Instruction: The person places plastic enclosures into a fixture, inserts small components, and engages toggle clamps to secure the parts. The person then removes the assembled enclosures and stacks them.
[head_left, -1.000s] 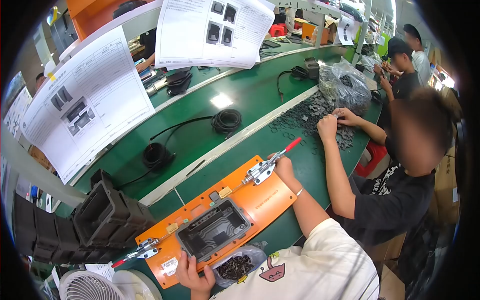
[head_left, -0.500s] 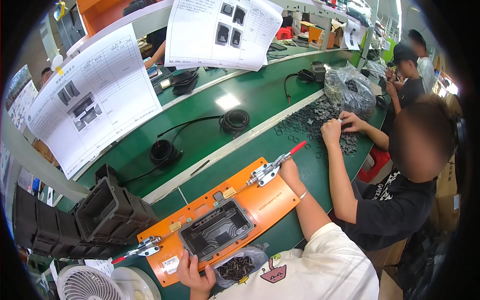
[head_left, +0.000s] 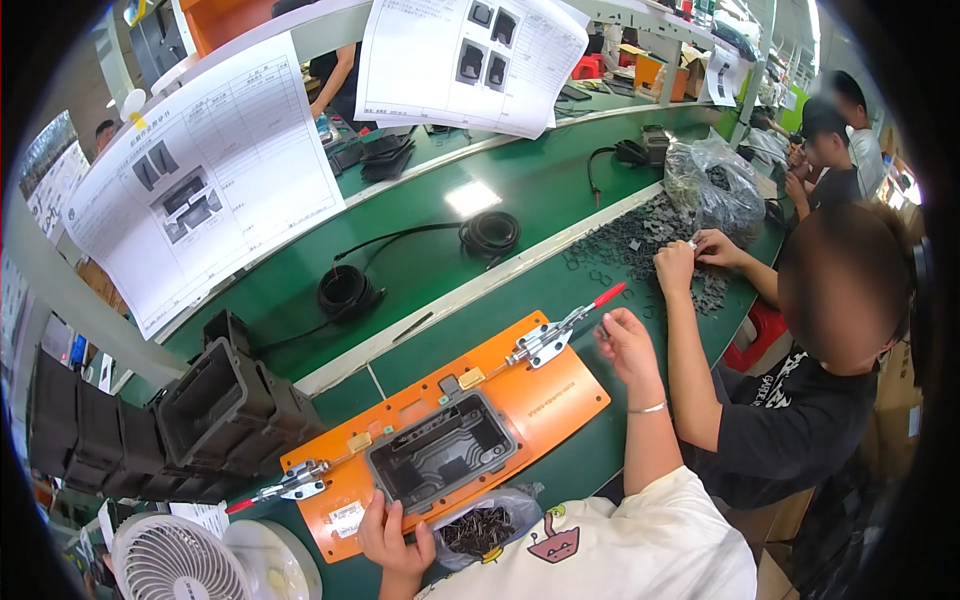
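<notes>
A black rectangular plastic housing [head_left: 440, 450], its open side up, sits on an orange fixture plate [head_left: 560, 395]. Toggle clamps with red handles flank it, a right clamp [head_left: 545, 345] and a left clamp [head_left: 298, 482]. My left hand [head_left: 393, 540] rests at the near left corner of the housing, fingers stretched and thumb apart. Beside the right clamp's handle, my right hand [head_left: 630, 350] is raised with its fingertips pinched together. Something small and dark may be between them, too small to name. A plastic bag of screws [head_left: 478, 530] lies just below the housing.
Stacked black housings [head_left: 215, 400] stand at left, above a white fan [head_left: 175, 560]. Coiled black cables [head_left: 490, 234] lie on the green bench behind a pale rail. At right, a co-worker's hands [head_left: 690, 258] work over a pile of small black parts [head_left: 640, 235]. Printed sheets [head_left: 205, 190] hang above.
My right hand has come off the right clamp area and lifted to the right, its fingers now pinched. My left hand stays by the housing. The whole view has shifted slightly.
</notes>
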